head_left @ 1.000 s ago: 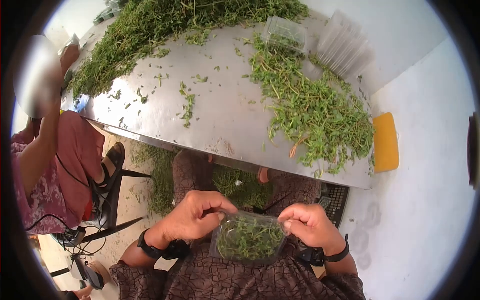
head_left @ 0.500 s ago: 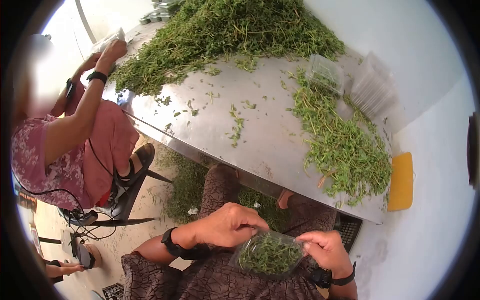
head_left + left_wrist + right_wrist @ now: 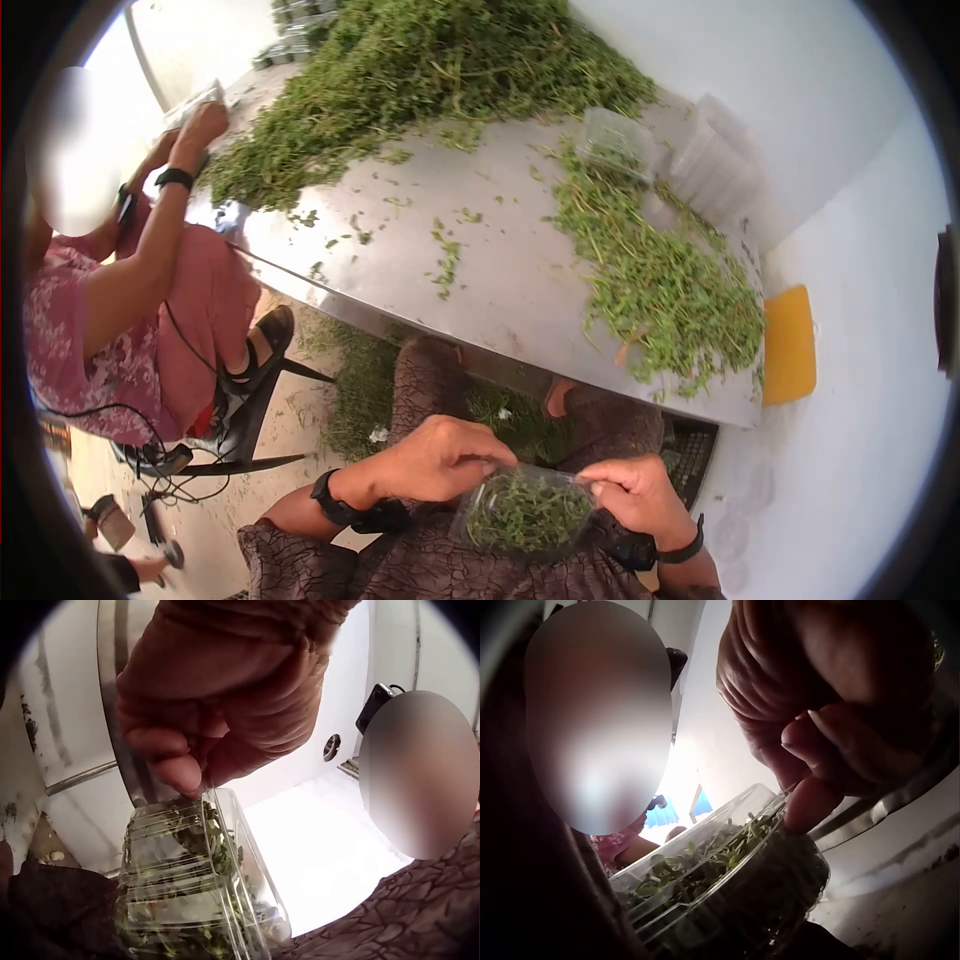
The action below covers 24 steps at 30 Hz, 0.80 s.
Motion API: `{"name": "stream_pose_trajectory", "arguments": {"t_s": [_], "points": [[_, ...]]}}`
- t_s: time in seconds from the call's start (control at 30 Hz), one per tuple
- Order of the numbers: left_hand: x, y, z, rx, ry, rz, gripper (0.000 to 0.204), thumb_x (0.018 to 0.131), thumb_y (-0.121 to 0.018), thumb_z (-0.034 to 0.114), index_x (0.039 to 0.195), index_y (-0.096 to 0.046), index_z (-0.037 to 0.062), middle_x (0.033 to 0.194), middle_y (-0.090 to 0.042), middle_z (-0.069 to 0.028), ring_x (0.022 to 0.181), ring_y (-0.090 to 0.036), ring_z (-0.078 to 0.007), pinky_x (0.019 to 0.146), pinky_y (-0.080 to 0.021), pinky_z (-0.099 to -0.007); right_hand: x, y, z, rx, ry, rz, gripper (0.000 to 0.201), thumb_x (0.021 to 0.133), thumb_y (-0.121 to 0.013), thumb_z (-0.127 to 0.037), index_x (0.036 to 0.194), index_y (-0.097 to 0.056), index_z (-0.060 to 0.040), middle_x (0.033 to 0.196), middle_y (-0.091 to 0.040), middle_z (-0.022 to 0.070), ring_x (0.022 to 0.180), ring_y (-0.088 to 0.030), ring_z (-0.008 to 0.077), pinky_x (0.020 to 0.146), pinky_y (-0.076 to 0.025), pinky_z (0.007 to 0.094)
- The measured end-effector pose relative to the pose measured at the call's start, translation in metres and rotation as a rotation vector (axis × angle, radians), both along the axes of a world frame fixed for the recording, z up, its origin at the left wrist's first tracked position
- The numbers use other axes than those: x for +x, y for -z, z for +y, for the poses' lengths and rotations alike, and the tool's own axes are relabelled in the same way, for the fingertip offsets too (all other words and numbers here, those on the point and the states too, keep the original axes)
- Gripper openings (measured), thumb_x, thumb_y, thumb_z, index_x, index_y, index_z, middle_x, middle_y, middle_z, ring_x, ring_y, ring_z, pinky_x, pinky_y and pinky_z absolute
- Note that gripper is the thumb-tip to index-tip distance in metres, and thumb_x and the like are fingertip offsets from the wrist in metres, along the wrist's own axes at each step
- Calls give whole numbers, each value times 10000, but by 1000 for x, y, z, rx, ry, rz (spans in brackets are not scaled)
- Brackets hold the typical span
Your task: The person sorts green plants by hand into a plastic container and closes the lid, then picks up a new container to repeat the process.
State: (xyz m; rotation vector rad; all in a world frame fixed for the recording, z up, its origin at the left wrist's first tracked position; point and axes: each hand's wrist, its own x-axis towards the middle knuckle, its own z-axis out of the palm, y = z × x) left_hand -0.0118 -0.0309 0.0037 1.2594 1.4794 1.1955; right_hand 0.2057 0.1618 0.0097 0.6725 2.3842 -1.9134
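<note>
A clear plastic box [image 3: 527, 512] full of green sprigs lies at the lap in the head view. The left hand [image 3: 440, 460] pinches its far left corner, and the right hand [image 3: 640, 492] pinches its far right corner. In the left wrist view, the left hand [image 3: 225, 690] has thumb and fingertips on the edge of the box [image 3: 180, 877], whose ribbed lid lies over the greens. The right wrist view shows the right hand [image 3: 832, 712] gripping the rim of the box [image 3: 720, 877]. Whether the lid is fully closed, I cannot tell.
On the metal table [image 3: 500, 250] lie a large heap of greens [image 3: 430, 70] and a smaller pile [image 3: 660, 280]. An empty clear box [image 3: 612, 140] and stacked containers [image 3: 715, 165] stand at the back right. A seated person [image 3: 150, 290] is at the left; a yellow object [image 3: 789, 345] is beside the table.
The head view has swung, first shifting the table scene to the right and down, then slightly back left. Both hands keep their pinch on the box's corners.
</note>
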Motion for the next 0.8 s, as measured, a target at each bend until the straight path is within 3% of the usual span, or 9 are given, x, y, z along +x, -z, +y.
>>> {"name": "stream_pose_trajectory", "arguments": {"t_s": [0.03, 0.07, 0.1, 0.2, 0.33, 0.47, 0.7, 0.8], "points": [[1, -1, -1, -23, -22, 28, 233, 770, -594, 15, 971, -711, 14, 799, -665, -131, 695, -655, -260, 612, -504, -345, -3, -2, -1, 78, -44, 27, 181, 808, -599, 1, 955, -705, 2, 634, -621, 59, 560, -529, 65, 530, -432, 242], [2, -2, -2, -31, 19, 9, 233, 770, -594, 15, 971, -711, 14, 799, -665, -131, 695, -655, -260, 612, -504, -345, -4, -6, -2, 153, -81, 46, 183, 799, -597, -7, 947, -704, -5, 639, -628, 85, 558, -558, 87, 537, -448, 254], [2, -2, -2, -37, -9, 36, 233, 768, -598, 7, 969, -715, 18, 776, -656, -123, 672, -643, -243, 595, -494, -333, -6, -13, -3, 157, -87, -9, 185, 782, -588, -28, 929, -700, -13, 664, -640, 125, 544, -601, 173, 549, -474, 284], [3, -3, -3, -52, 22, 74, 234, 760, -602, -23, 956, -723, 20, 708, -620, -99, 601, -592, -187, 536, -454, -301, -7, -8, -7, 241, -84, 106, 171, 756, -577, -47, 881, -692, -30, 666, -613, 163, 549, -595, 290, 542, -473, 332], [8, 0, -3, -90, -53, 42, 235, 761, -589, -39, 950, -721, 11, 684, -594, -71, 586, -543, -148, 526, -412, -275, -2, 5, -10, 273, -56, 147, 161, 746, -569, -31, 864, -678, -21, 664, -602, 173, 546, -591, 307, 540, -468, 342], [6, -6, 0, -189, -85, -69, 268, 752, -565, -60, 969, -712, -8, 708, -574, -46, 620, -506, -107, 552, -387, -249, 3, 4, -11, 204, -8, 199, 173, 752, -556, -15, 881, -669, 8, 661, -602, 179, 538, -590, 295, 534, -461, 342], [8, -10, 6, -309, -48, -264, 297, 757, -551, -80, 1002, -707, -16, 759, -569, -25, 674, -519, -87, 593, -384, -231, 15, 1, -9, 64, -20, 116, 191, 792, -532, -10, 927, -661, 30, 675, -622, 160, 533, -572, 200, 530, -445, 318], [10, -13, 10, -363, -34, -269, 281, 771, -560, -78, 999, -711, -12, 767, -577, -19, 682, -527, -81, 601, -389, -231, 16, -2, -4, -27, -26, 26, 190, 802, -546, -17, 945, -661, 32, 693, -641, 132, 599, -576, 112, 579, -460, 281]]}}
